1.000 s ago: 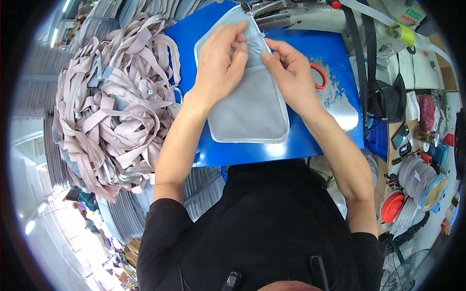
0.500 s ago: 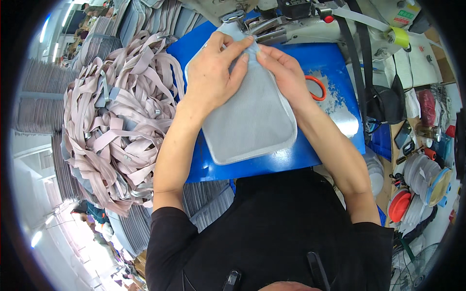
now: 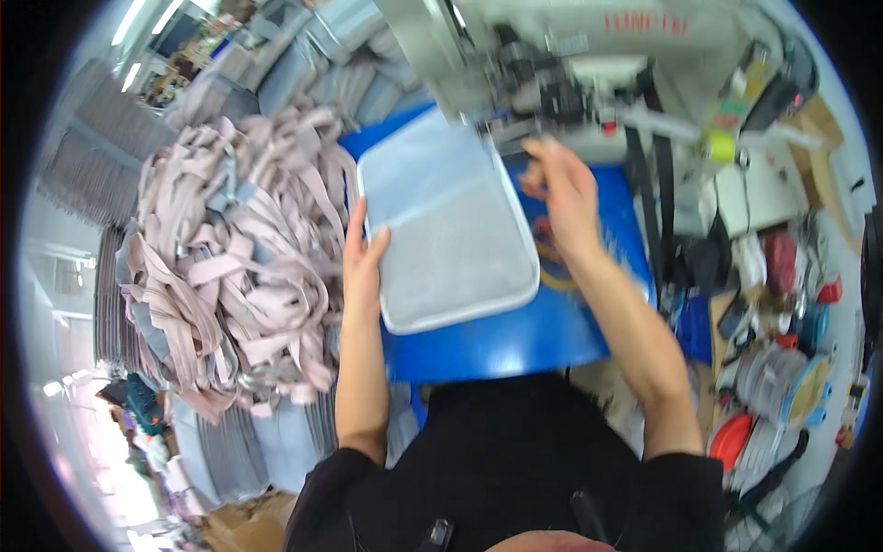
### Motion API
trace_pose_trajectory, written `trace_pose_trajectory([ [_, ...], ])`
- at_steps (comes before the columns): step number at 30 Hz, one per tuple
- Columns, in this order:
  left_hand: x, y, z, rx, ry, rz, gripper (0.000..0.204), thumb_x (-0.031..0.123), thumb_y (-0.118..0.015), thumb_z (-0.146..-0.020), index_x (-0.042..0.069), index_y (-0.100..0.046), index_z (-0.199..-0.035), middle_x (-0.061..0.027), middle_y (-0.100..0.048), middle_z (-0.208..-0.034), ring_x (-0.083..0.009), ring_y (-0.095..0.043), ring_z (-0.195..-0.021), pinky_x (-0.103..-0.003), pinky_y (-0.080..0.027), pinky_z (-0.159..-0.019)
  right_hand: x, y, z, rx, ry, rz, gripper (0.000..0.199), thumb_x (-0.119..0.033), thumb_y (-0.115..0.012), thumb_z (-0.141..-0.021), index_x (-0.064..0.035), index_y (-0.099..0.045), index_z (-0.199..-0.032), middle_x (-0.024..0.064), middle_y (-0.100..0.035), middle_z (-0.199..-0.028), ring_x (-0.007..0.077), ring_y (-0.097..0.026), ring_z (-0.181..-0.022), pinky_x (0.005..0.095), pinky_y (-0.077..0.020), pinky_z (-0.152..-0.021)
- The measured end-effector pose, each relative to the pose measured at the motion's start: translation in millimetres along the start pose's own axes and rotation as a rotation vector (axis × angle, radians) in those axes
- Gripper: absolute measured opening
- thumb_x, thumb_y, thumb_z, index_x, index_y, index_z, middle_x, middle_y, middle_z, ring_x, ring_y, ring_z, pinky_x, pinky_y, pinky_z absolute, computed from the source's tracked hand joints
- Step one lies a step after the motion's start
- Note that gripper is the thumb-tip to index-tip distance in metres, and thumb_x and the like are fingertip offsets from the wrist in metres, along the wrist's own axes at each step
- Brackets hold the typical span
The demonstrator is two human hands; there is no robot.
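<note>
A flat grey fabric panel [image 3: 451, 248] with rounded corners and a pale bound edge lies over the blue table top [image 3: 478, 354]. Its upper part looks smoother and bluer than its ribbed lower part. My left hand [image 3: 364, 262] grips its left edge, thumb on top and a finger along the side. Its far end reaches under the head of a sewing machine [image 3: 533, 78]. Off the panel's right edge, my right hand [image 3: 566, 198] is raised with bent fingers, close to the machine. Motion smears those fingers, so whether they hold anything cannot be made out.
A big heap of pinkish-grey straps [image 3: 248, 258] stands against the table's left side. Partly behind my right wrist lie orange-handled scissors [image 3: 552, 267]. Black straps [image 3: 662, 184] hang right of the machine. Spools [image 3: 773, 382] and tools crowd the right side.
Both hands have left the panel's far end: the left slid down to its left edge, the right lifted off to the right. The panel has turned slightly, and the whole view has shifted.
</note>
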State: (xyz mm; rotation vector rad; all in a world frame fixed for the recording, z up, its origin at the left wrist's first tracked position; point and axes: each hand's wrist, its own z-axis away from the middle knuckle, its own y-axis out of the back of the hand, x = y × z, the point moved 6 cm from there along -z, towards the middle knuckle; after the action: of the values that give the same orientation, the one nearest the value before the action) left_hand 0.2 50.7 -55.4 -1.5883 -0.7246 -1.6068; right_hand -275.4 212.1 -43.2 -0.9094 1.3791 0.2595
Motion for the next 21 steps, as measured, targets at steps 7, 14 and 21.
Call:
trace_pose_trajectory([
  [7,35.1,7.1,-4.5,-0.017,-0.198,-0.04,0.074,0.012,-0.071,-0.095,0.0,-0.035,-0.159,-0.0175,-0.038,-0.162,-0.0249,-0.034,-0.151,-0.036,-0.025,-0.123,-33.5,49.4,-25.9,0.08,0.194,-0.171,0.035,-0.038,-0.062,-0.105,-0.0038,-0.064,-0.097,0.0004,-0.06,-0.076,0.0116,-0.062,-0.073,0.0274,-0.0543,-0.065],
  [14,35.3,13.9,-13.0,-0.002,-0.269,-0.201,0.074,0.014,-0.072,-0.094,-0.001,-0.038,-0.157,-0.0168,-0.038,-0.163,-0.0263,-0.031,-0.153,-0.038,-0.022,-0.125,-17.6,31.7,-6.8,0.184,-0.064,-0.348,0.029,-0.037,-0.064,-0.104,-0.0074,-0.064,-0.105,-0.0037,-0.052,-0.075,0.0074,-0.047,-0.064,0.0227,-0.0369,-0.054],
  [21,49.6,-3.1,-1.7,-0.03,-0.236,-0.112,0.067,0.013,-0.067,-0.098,0.0,-0.039,-0.157,-0.0156,-0.044,-0.158,-0.0219,-0.042,-0.145,-0.034,-0.03,-0.12,-1.8,-16.5,54.5,-0.177,-0.072,-0.014,0.042,-0.017,-0.067,-0.102,0.0033,-0.057,-0.137,-0.0056,-0.056,-0.073,0.0007,-0.047,-0.064,0.0204,-0.0387,-0.055],
])
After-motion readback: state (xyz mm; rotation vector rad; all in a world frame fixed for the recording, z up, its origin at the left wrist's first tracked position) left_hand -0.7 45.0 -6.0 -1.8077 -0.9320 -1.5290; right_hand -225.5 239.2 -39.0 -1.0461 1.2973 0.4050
